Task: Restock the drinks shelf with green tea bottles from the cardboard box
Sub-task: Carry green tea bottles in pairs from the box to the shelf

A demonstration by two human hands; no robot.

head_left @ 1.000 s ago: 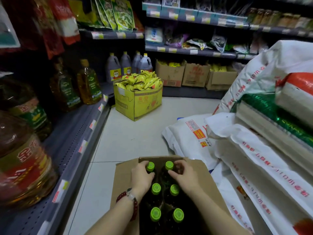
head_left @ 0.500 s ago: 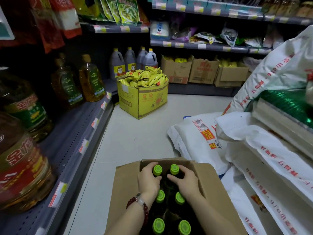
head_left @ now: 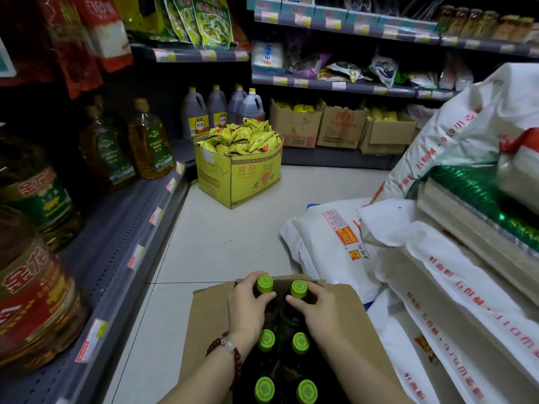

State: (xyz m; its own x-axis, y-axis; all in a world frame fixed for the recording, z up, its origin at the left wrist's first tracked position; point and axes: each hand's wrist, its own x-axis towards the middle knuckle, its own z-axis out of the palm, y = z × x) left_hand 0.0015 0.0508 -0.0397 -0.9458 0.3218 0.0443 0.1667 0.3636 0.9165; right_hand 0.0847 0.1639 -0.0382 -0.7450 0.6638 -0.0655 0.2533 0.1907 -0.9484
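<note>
Gripping the two far bottles by their necks, the hands have settled since a second ago: the left hand [head_left: 248, 304] curls round the left bottle [head_left: 264, 284] and the right hand [head_left: 319, 309] round the right bottle [head_left: 298, 289], fingers wrapped just under the green caps. Half a second back the same hold was forming; now both caps stand a little clearer of the fingers, so the pair looks about to be lifted out, though neither bottle has left the box [head_left: 210, 322]. The view has also crept forward, and the box sits lower in the frame than before.

Four more green caps show in the box behind the held pair, in two rows toward the bottom edge. No bottle is on any shelf yet, so the restocking seems to be at its start. The bottles' own labels are hidden in the dark of the box. The drinks shelf itself cannot be picked out here.

A beaded bracelet [head_left: 230, 354] rings the left wrist. At left, the grey shelf [head_left: 122, 258] carries oil bottles [head_left: 148, 141] with green labels and larger jugs [head_left: 29, 287] with red labels bearing big gold characters, too blurred to read surely. At upper centre, dark jugs [head_left: 198, 112] wear yellow labels reading 料酒. A yellow carton [head_left: 239, 179] of yellow packets stands on the floor [head_left: 233, 243]. White sacks [head_left: 329, 246] at right carry red print, with "2700" legible on an orange tag.
</note>
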